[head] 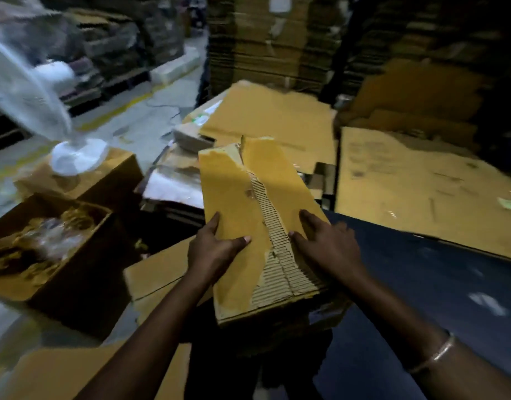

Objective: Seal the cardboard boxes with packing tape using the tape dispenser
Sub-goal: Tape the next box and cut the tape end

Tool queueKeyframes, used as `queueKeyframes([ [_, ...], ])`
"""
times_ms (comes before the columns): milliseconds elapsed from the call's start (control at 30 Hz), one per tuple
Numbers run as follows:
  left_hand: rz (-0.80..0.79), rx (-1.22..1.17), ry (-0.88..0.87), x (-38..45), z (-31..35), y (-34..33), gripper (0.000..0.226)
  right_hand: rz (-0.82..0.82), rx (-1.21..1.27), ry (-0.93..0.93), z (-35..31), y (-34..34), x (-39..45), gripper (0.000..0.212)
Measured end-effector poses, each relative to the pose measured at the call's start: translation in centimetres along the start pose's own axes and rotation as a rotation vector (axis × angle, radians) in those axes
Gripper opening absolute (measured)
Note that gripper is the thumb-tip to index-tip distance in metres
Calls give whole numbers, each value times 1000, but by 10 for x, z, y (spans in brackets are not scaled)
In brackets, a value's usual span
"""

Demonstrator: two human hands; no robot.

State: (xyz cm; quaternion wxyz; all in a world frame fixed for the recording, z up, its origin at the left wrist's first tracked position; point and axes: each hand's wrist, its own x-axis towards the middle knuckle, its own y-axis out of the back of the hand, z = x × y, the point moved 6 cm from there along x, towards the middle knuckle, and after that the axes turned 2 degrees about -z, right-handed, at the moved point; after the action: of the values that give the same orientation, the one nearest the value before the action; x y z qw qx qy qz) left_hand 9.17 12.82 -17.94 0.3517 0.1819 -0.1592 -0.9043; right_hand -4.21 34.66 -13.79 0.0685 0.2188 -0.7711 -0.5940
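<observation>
Head view, one moment of a box-sealing task. A long, narrow cardboard box (pixel 248 220) lies at centre, its long axis running from the near edge away toward the far side, tilted slightly to the left as it recedes. Its upper face is damaged: a strip of outer paper is torn away along the midline, exposing corrugated fluting (pixel 273 241) that widens toward the near end. The left hand (pixel 212 249) rests on the left half of this face, thumb laid flat across the paper and fingers extended along the left edge; its grip is spread, not clamped. The right hand (pixel 326 243) lies flat on the right half, fingers straight and reaching toward the far end, likewise spread and pressing rather than pinching. Both hands sit at the near third of the box and about equally close to the seam, which runs between them. No tape dispenser can be identified in this view; a pale, blurred object (pixel 190 137) just beyond the box's far left corner cannot be made out. By judgement, taping would follow the long axis, along the torn midline. Flattened cardboard sheets (pixel 277 116) lie beyond and to the right; an open carton (pixel 46 243) sits at left, a white fan (pixel 40 111) far left.
</observation>
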Motion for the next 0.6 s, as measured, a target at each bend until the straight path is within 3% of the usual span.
queueKeyframes([
  [200,-229,12,-122,-35,65,-129,104,104,92,-235,132,49,-51,70],
  [400,-393,103,-236,-84,107,-239,108,88,144,-395,256,66,-90,70],
  [600,-397,296,-302,-137,130,-312,107,57,116,-413,352,71,-124,71],
])
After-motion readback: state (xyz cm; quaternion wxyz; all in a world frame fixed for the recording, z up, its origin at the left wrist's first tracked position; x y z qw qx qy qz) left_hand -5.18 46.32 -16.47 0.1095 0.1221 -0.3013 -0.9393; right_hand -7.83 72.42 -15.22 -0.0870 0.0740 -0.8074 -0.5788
